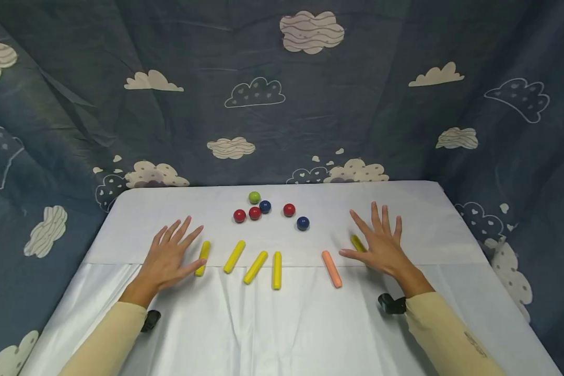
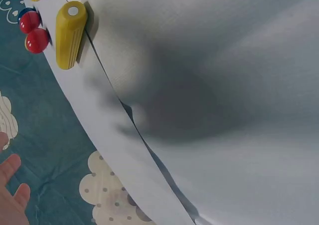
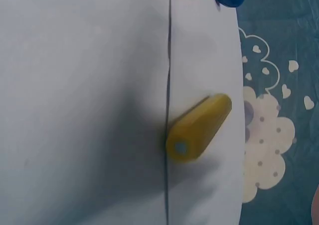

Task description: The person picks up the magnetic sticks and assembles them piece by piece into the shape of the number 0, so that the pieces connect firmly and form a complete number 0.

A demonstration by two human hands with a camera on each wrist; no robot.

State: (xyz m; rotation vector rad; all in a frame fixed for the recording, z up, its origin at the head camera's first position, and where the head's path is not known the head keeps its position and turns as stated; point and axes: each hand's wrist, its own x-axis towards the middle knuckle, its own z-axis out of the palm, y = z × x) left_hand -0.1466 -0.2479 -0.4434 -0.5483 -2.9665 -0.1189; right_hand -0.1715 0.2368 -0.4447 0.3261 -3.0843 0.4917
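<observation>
My left hand [image 1: 168,257] hovers over the left of the white table, fingers spread and straight, holding nothing. Its thumb overlaps a yellow stick [image 1: 205,249] in the head view. On the right my right hand [image 1: 383,249] is likewise spread and holds nothing; below it lies another yellow stick [image 1: 357,243], partly hidden by the hand there but whole in the right wrist view, with a pale spot on its end [image 3: 199,127]. Left of that hand lies an orange stick [image 1: 331,269]. Between the hands are more yellow sticks [image 1: 235,257].
Toward the back of the table [image 1: 282,324] are a green ball [image 1: 254,197], red balls [image 1: 289,210] and blue balls [image 1: 303,223]. A dark cloth [image 1: 357,120] with printed clouds hangs behind. Black wrist cameras [image 1: 391,304] sit below both hands.
</observation>
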